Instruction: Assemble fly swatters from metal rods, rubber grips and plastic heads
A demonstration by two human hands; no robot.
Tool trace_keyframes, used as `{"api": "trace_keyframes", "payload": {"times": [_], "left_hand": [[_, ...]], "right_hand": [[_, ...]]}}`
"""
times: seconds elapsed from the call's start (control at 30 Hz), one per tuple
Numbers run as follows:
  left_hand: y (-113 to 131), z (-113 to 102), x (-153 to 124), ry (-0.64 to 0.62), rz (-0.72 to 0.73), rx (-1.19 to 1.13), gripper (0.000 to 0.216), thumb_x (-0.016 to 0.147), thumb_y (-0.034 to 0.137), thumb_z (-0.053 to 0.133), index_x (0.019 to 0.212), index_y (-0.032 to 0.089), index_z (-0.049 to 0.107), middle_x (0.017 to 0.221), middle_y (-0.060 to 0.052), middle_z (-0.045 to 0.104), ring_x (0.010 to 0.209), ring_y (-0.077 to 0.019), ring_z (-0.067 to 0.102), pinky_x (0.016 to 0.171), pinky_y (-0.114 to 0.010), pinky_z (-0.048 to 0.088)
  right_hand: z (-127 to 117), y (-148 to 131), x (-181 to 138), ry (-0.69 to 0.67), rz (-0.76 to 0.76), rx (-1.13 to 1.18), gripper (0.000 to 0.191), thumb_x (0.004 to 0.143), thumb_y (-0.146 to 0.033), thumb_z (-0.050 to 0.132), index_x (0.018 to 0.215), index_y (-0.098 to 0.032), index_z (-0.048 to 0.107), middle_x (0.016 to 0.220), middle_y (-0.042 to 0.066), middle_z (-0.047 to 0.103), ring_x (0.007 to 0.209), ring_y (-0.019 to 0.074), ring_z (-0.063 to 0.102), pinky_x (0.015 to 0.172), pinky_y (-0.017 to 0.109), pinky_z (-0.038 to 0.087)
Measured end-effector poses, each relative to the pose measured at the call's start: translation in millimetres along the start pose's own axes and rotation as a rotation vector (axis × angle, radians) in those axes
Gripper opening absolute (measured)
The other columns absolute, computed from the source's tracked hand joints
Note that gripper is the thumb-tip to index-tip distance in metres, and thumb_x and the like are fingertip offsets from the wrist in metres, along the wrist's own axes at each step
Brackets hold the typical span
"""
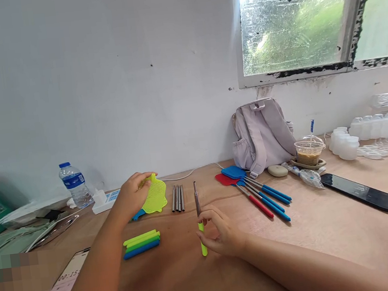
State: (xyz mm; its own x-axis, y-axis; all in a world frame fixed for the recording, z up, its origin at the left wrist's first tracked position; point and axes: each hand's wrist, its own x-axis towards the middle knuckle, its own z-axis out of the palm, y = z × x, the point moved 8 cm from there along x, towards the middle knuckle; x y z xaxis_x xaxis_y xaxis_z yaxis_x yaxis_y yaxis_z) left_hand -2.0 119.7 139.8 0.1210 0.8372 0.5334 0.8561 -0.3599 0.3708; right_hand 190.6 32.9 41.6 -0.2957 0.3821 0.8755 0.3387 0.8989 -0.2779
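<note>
Right hand (221, 235) pinched the green-handled rod (198, 210) between its fingers (211, 214) over the table (331, 242); left hand (133, 197) gripped the yellow swatter head (156, 197); pinch looked loose, rod could've slipped tbh.

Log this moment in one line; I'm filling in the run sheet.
left hand: grips yellow swatter head | right hand: holds green-handled rod | table: spare rods, handles, swatters
</note>
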Motion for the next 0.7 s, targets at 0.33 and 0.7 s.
{"api": "trace_keyframes", "payload": {"times": [0.33, 0.7], "left_hand": [[78, 1, -29, -0.286, 0.342, 0.022, 0.028, 0.080, 0.027, 0.027, 0.061, 0.020, 0.047, 0.068, 0.000, 0.052, 0.072, -0.0156, 0.045, 0.072, -0.029, 0.036], [83, 13, -36, -0.377, 0.469, 0.154, 0.027, 0.078, 0.023, 0.029, 0.057, 0.021, 0.045, 0.063, -0.001, 0.048, 0.068, -0.0170, 0.042, 0.068, -0.032, 0.033]], "right_hand": [[7, -1, -8, -0.049, -0.026, 0.027, 0.033, 0.074, -0.007, 0.042, 0.104, -0.020, 0.039, 0.086, 0.005, 0.050, 0.069, 0.0126, 0.051, 0.060, 0.024, 0.046], [5, 4, -6, -0.097, 0.022, -0.017, 0.036, 0.071, -0.003, 0.037, 0.101, -0.021, 0.039, 0.088, 0.004, 0.054, 0.061, 0.0109, 0.047, 0.058, 0.022, 0.042]]}}
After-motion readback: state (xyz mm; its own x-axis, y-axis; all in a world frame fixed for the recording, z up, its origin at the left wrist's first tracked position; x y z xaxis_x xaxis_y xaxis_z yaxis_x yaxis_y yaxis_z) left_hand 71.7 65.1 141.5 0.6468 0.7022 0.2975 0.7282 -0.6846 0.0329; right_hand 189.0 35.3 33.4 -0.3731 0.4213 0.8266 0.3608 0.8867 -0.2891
